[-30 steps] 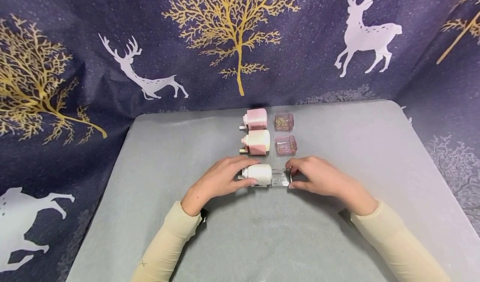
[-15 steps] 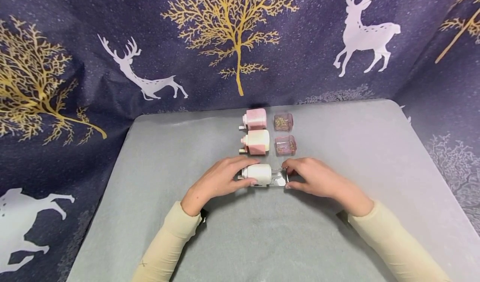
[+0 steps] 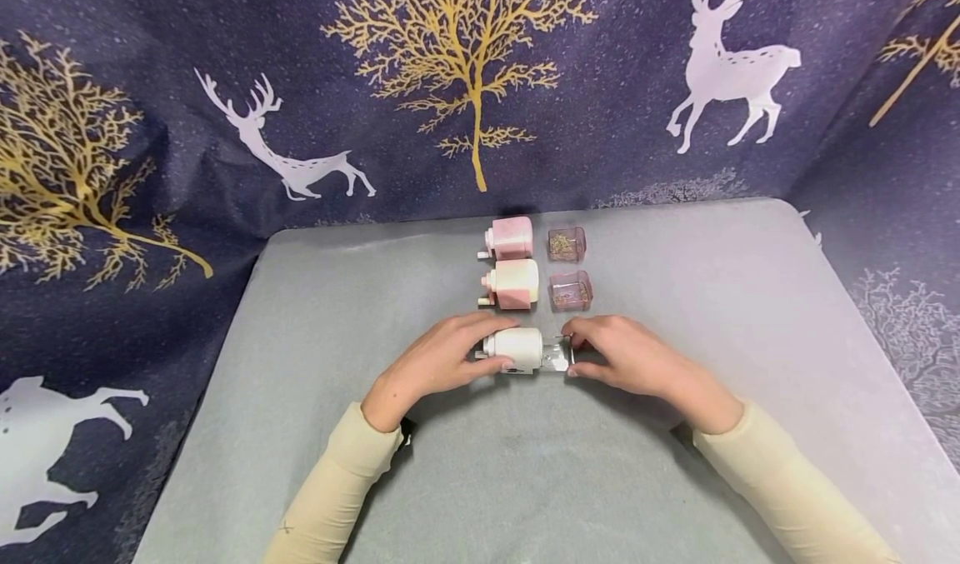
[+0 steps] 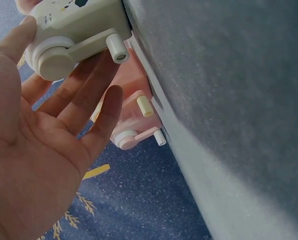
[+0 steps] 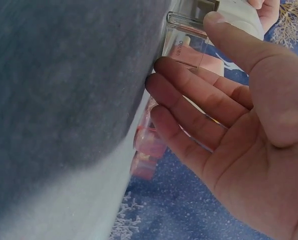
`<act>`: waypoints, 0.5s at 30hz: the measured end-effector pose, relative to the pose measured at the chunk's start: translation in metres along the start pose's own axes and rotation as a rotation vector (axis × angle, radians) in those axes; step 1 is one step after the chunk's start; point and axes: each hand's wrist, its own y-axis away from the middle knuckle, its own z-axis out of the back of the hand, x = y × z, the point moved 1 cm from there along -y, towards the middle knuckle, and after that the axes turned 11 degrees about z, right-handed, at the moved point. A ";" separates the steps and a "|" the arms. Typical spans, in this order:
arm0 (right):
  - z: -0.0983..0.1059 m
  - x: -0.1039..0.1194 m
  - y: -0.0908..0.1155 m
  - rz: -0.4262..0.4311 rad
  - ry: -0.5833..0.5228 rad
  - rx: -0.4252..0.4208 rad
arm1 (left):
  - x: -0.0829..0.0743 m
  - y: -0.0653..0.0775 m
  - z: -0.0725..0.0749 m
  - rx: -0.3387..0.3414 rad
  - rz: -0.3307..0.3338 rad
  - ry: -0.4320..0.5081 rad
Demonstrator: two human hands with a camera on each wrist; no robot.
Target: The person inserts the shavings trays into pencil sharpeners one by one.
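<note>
A white hand-crank pencil sharpener (image 3: 521, 347) lies on its side on the grey table. My left hand (image 3: 450, 356) grips its body between thumb and fingers; its crank (image 4: 101, 45) points toward that palm in the left wrist view. From the sharpener's right end a clear shavings drawer (image 3: 557, 355) sticks out, partly inside the body. My right hand (image 3: 633, 354) pinches the drawer's outer end between thumb and fingers. The clear wall (image 5: 189, 45) shows close to the thumb in the right wrist view. How deep the drawer sits inside is hidden.
Behind the white sharpener lie a cream-and-pink sharpener (image 3: 516, 284) and a pink sharpener (image 3: 513, 237), cranks to the left. To their right stand two pinkish see-through drawers (image 3: 572, 291) holding shavings. A dark blue patterned cloth (image 3: 420, 156) hangs behind the table (image 3: 480, 481).
My right hand has moved slightly left, and the clear drawer has slid farther into the white sharpener. The left hand has stayed in place on the body.
</note>
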 end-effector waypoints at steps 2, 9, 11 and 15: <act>0.000 0.000 0.000 0.005 0.001 0.001 | 0.000 0.000 0.000 -0.002 0.000 0.001; 0.001 0.001 0.000 0.017 -0.012 0.012 | -0.001 0.000 0.000 -0.017 -0.015 0.003; 0.001 0.001 0.000 0.015 -0.014 0.010 | -0.001 0.000 0.000 -0.017 -0.018 0.007; 0.000 0.000 0.000 0.014 -0.018 0.001 | -0.001 0.000 0.000 -0.010 -0.016 0.014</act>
